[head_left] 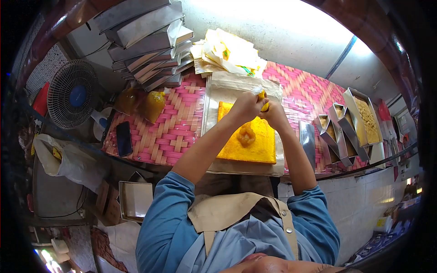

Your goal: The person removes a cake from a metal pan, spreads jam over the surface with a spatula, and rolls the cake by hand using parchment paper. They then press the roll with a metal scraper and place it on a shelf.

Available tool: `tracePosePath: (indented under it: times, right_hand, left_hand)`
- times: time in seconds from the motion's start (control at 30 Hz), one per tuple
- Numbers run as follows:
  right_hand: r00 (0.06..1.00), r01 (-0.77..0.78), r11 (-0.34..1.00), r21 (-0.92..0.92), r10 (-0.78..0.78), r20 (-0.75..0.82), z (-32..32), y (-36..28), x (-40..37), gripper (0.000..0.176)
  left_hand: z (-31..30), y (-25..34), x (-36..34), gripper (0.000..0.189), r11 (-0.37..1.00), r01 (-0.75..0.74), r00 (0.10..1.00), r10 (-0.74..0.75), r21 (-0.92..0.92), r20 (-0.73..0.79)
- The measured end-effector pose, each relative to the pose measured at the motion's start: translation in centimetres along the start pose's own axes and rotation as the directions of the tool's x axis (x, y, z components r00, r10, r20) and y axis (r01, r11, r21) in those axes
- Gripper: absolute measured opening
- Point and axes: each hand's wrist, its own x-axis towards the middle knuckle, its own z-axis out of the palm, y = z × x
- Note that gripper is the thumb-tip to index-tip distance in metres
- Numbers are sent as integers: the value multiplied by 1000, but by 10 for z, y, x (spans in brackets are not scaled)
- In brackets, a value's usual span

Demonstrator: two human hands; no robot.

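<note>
A flat yellow cake [259, 148] lies on paper [227, 169] on the woven-pattern tabletop. On its surface sits a mound of amber filling [246, 135]. Above the cake's far edge, my left hand [247, 107] is closed round the upper part of a plastic bag with yellow contents [264, 101]. My right hand [274, 114] is beside it, its fingers closed on the lower part of the same bag. Both hands hide much of the bag.
Metal pans [150, 38] are stacked at the back left, near a fan [72, 94], filled bags [154, 105] and a phone [124, 139]. Used paper [227, 52] lies behind the cake. Tins [334, 129] and a crumb-filled tray [364, 119] stand at right.
</note>
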Motion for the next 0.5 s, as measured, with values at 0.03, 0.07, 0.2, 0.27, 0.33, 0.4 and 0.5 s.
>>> tracePosePath:
  times: [0.03, 0.07, 0.2, 0.27, 0.33, 0.4, 0.5]
  right_hand:
    - [1000, -27, 999, -33, 27, -1, -1, -4, -2, 19]
    - [999, -54, 996, -65, 54, -4, -3, -8, -3, 20]
    - [991, -132, 978, -161, 136, 14, -4, -7, -6, 25]
    - [974, 194, 938, -288, -218, -54, 2, 20, -7, 28]
    - [985, 140, 960, -243, -160, -64, -7, -3, -19, 29]
    - [993, 91, 968, -233, -107, -54, -12, -10, -23, 26]
    - [1000, 6, 962, -273, -3, 10, -17, -13, -42, 24]
  left_hand:
    - [1, 0, 0, 14, 1000, -5, 1000, 5, -3, 3]
    - [2, 0, 0, 14, 1000, -6, 1000, 6, -5, 7]
    - [4, 4, -2, 15, 999, 51, 998, -51, 7, 23]
    - [6, 3, -4, 15, 998, 55, 998, -55, -4, 16]
    - [11, -1, -8, 18, 997, 57, 996, -54, -46, 68]
    - [12, -4, -10, 19, 995, 68, 993, -60, -78, 99]
    - [0, -10, -23, 30, 988, -149, 982, 151, -27, 112]
